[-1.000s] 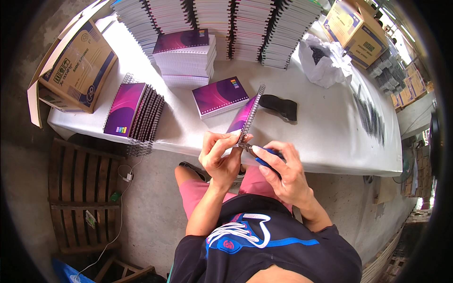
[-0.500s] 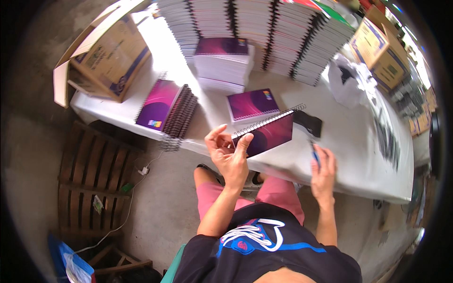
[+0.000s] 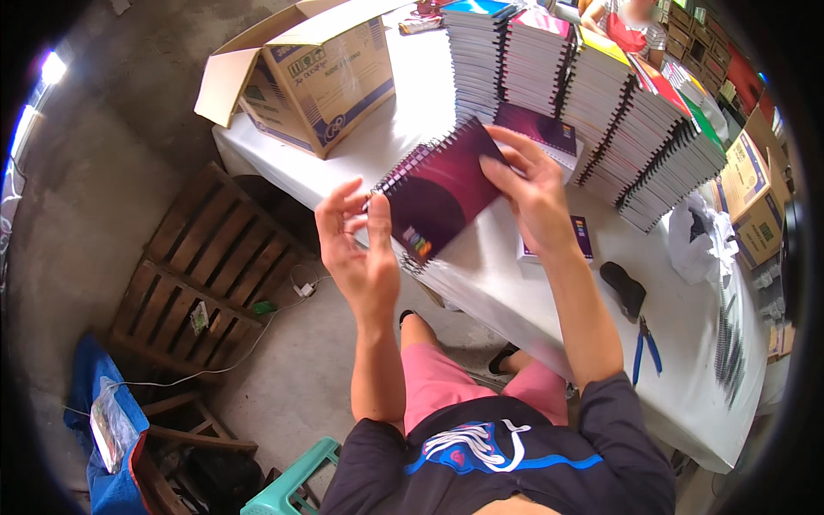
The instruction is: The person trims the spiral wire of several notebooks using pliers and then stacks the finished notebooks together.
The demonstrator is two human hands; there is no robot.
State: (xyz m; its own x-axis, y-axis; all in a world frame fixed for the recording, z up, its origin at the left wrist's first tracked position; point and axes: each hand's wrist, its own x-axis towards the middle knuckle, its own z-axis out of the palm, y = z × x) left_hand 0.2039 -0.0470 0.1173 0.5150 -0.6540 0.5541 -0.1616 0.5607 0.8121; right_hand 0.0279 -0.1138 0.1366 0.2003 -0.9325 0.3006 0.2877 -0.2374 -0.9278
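Observation:
A purple and black wire-bound notebook [image 3: 446, 193] is held tilted above the table's front left part. My left hand [image 3: 356, 249] has thumb and fingers closed at its lower left corner, by the coil. My right hand [image 3: 534, 184] grips the opposite end, thumb on the cover and fingers behind. Coils of other notebooks [image 3: 414, 264] peek out beneath it; the rest of that pile is hidden. Blue-handled pliers [image 3: 646, 348] lie on the table to the right, near a black shoe-shaped item [image 3: 623, 287]. Another purple-covered pad [image 3: 582, 238] is partly hidden by my right forearm.
Tall stacks of bound books [image 3: 592, 94] line the back of the white table [image 3: 687, 378]. An open carton [image 3: 330, 86] stands at the left, another carton [image 3: 755, 202] at the right by a white plastic bag [image 3: 697, 240]. A person [image 3: 631, 30] is beyond the stacks.
My right hand has let go of the pliers, now on the table, and has taken the notebook's far end. The notebook has moved left over the pile. The view has swung left.

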